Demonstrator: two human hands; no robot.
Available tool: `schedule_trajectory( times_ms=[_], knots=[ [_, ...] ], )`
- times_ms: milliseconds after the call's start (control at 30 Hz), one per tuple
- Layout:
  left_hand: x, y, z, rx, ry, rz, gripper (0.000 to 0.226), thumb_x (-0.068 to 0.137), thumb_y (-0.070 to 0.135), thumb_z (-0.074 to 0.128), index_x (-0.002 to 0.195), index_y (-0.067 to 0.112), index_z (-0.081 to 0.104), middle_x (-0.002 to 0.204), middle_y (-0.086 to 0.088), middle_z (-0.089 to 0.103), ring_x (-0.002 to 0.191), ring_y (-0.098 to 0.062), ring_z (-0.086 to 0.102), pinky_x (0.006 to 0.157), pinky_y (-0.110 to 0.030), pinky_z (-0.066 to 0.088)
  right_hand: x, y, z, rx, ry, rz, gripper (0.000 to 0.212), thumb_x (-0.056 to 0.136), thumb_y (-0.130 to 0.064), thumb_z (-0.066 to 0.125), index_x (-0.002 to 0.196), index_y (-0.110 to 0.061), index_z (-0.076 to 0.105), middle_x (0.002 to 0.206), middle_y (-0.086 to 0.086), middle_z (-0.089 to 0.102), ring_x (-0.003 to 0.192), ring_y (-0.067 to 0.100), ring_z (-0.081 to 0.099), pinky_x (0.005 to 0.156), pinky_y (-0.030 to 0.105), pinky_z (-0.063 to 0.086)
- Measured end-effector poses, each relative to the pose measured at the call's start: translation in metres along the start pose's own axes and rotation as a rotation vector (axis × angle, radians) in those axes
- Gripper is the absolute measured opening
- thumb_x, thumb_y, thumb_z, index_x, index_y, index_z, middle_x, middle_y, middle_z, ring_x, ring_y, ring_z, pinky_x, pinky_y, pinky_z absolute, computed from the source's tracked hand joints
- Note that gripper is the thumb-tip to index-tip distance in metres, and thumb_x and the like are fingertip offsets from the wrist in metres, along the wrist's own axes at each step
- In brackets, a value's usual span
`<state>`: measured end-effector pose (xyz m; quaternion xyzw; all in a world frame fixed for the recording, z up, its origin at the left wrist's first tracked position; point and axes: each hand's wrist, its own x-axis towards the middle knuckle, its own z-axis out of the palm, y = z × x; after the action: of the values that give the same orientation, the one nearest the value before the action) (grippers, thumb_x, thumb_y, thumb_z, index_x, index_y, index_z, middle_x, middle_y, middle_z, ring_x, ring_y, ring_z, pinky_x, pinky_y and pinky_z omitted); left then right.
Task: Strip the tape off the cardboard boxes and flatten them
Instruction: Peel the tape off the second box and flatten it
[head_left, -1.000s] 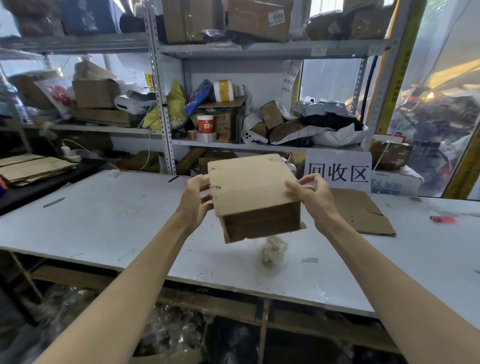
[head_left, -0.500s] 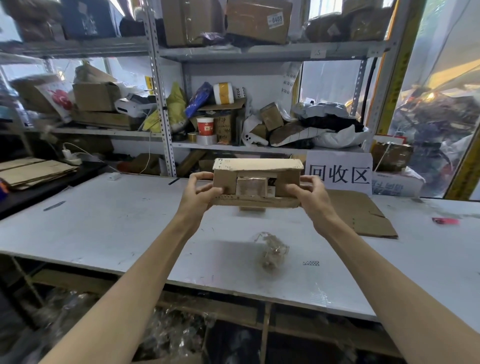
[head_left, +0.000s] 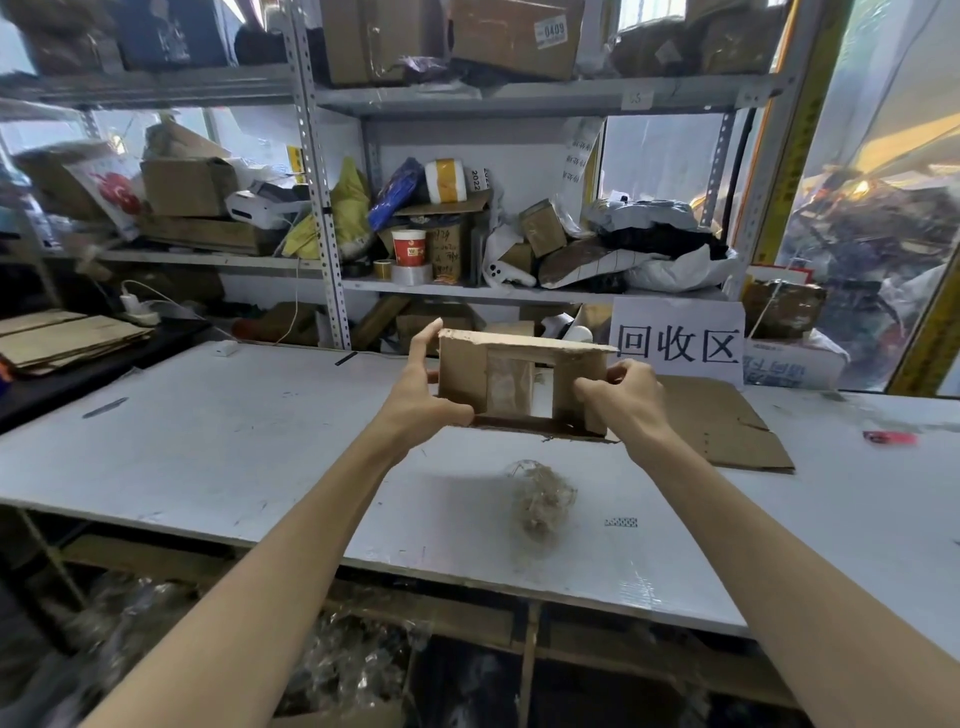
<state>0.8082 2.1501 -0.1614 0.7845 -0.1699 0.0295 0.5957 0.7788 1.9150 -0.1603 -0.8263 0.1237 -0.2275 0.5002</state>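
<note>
Behind our table stand tall metal shelves stuffed with boxes, bags, tape rolls and a red cup. We work at a big white table with scuffs on it. At the back of the table a white sign with three big black marks leans up. A flat sheet of cardboard lies on the table to our right, in front of the sign. More flat cardboard is piled on a dark bench far to our left.

We hold a small cardboard box up in the air above the table, between our two hands. Its end faces us, with two side flaps and a strip of clear tape down the middle. Our left hand grips the left side, thumb under the bottom edge and one finger pointing up past the top corner. Our right hand pinches the right flap, fingers curled on it.

A small ball of crumpled tape sits on the table just below the box. A little red thing lies far to the right.
</note>
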Motion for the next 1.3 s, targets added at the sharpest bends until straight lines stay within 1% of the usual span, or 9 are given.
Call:
schedule_trajectory(
  times_ms=[133,267,433,567,667,767,933,1100,1300],
  knots=[
    [0.004,0.001,0.015,0.019,0.188,-0.029,0.099,0.066,0.015,0.09,0.14,0.039,0.029,0.126,-0.007,0.05,0.108,-0.021,0.058,0.078,-0.033,0.061,-0.005,0.001,-0.002,0.096,-0.07,-0.048,0.008,0.079,-0.023,0.063,0.081,-0.016,0.06,0.075,0.0,0.062,0.069,0.012,0.055,0.053,0.023,0.039],
    [0.012,0.003,0.026,0.096,0.323,-0.051,0.085,0.074,0.002,0.08,0.135,0.036,0.032,0.121,-0.013,0.052,0.109,-0.03,0.058,0.082,-0.041,0.059,-0.005,0.002,-0.007,0.153,-0.105,-0.065,0.015,0.087,-0.016,0.052,0.072,-0.016,0.054,0.069,0.001,0.053,0.066,0.014,0.047,0.057,0.027,0.034],
    [0.011,0.014,0.028,0.082,0.17,0.006,0.07,0.085,0.008,0.059,0.144,0.037,0.035,0.106,-0.011,0.056,0.097,-0.029,0.058,0.082,-0.045,0.056,0.001,0.006,-0.02,0.428,0.025,0.129,0.022,0.102,-0.019,0.033,0.093,-0.013,0.052,0.084,0.0,0.051,0.075,0.014,0.048,0.056,0.028,0.045],
    [0.011,0.019,0.041,0.139,0.057,0.055,0.063,0.086,0.005,0.053,0.14,0.037,0.047,0.116,-0.009,0.055,0.098,-0.022,0.056,0.07,-0.029,0.048,0.005,0.014,-0.026,0.765,-0.017,0.191,0.013,0.097,-0.025,0.049,0.106,-0.016,0.054,0.095,0.005,0.061,0.089,0.018,0.059,0.068,0.029,0.053],
    [0.01,0.023,0.061,0.225,-0.045,0.078,0.054,0.087,0.004,0.052,0.13,0.036,0.058,0.116,-0.006,0.057,0.09,-0.013,0.056,0.06,-0.016,0.046,0.01,0.02,-0.032,0.929,-0.014,0.151,0.045,0.089,-0.02,0.062,0.129,-0.006,0.047,0.111,0.013,0.064,0.104,0.024,0.063,0.082,0.027,0.055],
    [0.008,0.029,0.091,0.289,-0.133,0.108,0.048,0.089,0.007,0.053,0.129,0.031,0.062,0.121,-0.006,0.058,0.099,-0.02,0.059,0.077,-0.023,0.052,0.012,0.019,-0.037,1.089,-0.027,0.157,0.043,0.077,-0.021,0.076,0.112,-0.004,0.058,0.094,0.01,0.072,0.092,0.022,0.07,0.078,0.03,0.058],
    [0.003,0.038,0.143,0.253,-0.251,0.15,0.044,0.086,0.017,0.059,0.129,0.024,0.063,0.112,-0.002,0.051,0.099,-0.02,0.054,0.082,-0.022,0.046,0.024,0.032,-0.043,0.772,0.123,0.263,0.018,0.074,0.013,0.065,0.08,-0.002,0.057,0.085,0.016,0.064,0.074,0.029,0.064,0.06,0.035,0.058],
    [0.028,0.033,0.17,0.333,-0.314,0.127,0.038,0.098,0.011,0.047,0.133,0.018,0.06,0.125,-0.011,0.059,0.108,-0.021,0.055,0.082,-0.019,0.046,0.036,0.071,-0.082,0.711,0.139,0.256,0.038,0.071,0.014,0.068,0.108,0.011,0.058,0.102,0.021,0.068,0.078,0.028,0.068,0.063,0.036,0.059],
    [0.083,0.005,0.182,0.562,-0.208,-0.061,0.063,0.1,0.019,0.049,0.156,0.019,0.02,0.146,-0.025,0.023,0.137,-0.04,0.03,0.112,-0.035,0.027,0.052,0.116,-0.139,0.584,0.087,0.224,0.042,0.069,0.015,0.071,0.109,0.007,0.061,0.107,0.019,0.069,0.081,0.027,0.068,0.066,0.032,0.058]
  ],
)
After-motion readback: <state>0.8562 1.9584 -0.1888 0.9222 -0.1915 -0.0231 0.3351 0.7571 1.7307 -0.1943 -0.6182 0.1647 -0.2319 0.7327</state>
